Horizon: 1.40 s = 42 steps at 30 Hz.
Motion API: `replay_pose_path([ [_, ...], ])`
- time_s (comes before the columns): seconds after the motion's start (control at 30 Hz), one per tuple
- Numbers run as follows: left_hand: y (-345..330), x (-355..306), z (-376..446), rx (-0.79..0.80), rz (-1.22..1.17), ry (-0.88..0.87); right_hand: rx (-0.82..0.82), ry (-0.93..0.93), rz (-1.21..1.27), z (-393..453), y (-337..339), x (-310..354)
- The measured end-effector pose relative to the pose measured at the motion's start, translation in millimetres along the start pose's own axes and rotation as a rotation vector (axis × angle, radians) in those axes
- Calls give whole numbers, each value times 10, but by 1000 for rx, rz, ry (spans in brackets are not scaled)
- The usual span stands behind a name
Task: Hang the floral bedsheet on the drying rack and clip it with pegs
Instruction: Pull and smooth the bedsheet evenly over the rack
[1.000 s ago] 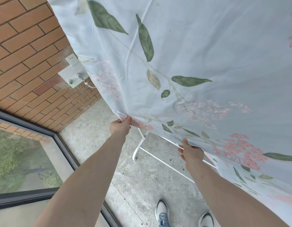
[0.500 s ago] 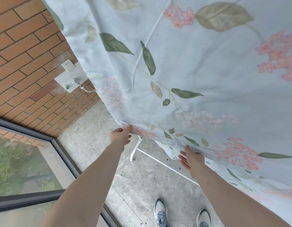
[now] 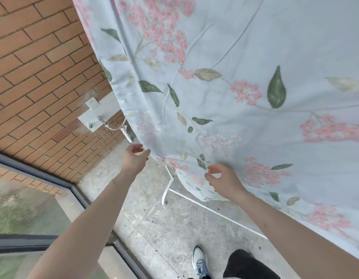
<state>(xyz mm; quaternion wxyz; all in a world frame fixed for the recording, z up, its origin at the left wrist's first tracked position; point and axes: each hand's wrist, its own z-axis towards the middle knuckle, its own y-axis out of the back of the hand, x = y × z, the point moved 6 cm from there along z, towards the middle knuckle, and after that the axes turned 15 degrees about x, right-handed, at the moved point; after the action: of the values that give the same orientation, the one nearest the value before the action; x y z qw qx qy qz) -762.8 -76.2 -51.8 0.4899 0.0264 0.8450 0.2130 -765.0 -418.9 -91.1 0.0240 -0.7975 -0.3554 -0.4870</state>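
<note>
A pale blue cotton bedsheet printed with pink blossoms and green leaves (image 3: 245, 109) drapes over the white metal tube drying rack (image 3: 169, 183) — no readable writing anywhere. Both hands — left hand (image 3: 134, 160), right hand (image 3: 223, 179) — hover loosely spread beside its lower hem, holding nothing.

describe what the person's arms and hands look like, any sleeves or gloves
Both forearms are bare as far as the frame shows, with no sleeve in view. The left hand and right hand wear no gloves. No watch, ring or bracelet shows, though motion blur could hide a thin one.
</note>
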Motion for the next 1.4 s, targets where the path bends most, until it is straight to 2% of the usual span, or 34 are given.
replay_pose_path([
  [0.3,903,-1881,-228,-236,175,-435,-138,300,-93,-443,396,1308],
  [0.5,1139,-2460,-266,-390,265,-406,-153,370,-67,-657,533,1559],
  [0.6,1264,-2403,-271,-425,182,-351,-130,319,-106,-714,530,1365],
  [0.7,1115,-2295,-377,-435,38,-375,-118,262,-94,-772,535,1041],
  [0.77,835,-2108,-521,-342,-19,-365,-107,227,-35,-797,538,790],
  [0.93,-338,-1259,-870,72,236,-296,-185,106,171,-936,612,72],
  [1.13,-1384,-318,-1147,491,329,-130,-197,-38,244,-1285,542,-667],
  [1.27,-1700,-124,-1278,641,417,-117,-248,-123,319,-1517,539,-1082],
  [1.4,-1896,-112,-1291,647,475,-165,-289,-171,365,-1762,592,-1305],
])
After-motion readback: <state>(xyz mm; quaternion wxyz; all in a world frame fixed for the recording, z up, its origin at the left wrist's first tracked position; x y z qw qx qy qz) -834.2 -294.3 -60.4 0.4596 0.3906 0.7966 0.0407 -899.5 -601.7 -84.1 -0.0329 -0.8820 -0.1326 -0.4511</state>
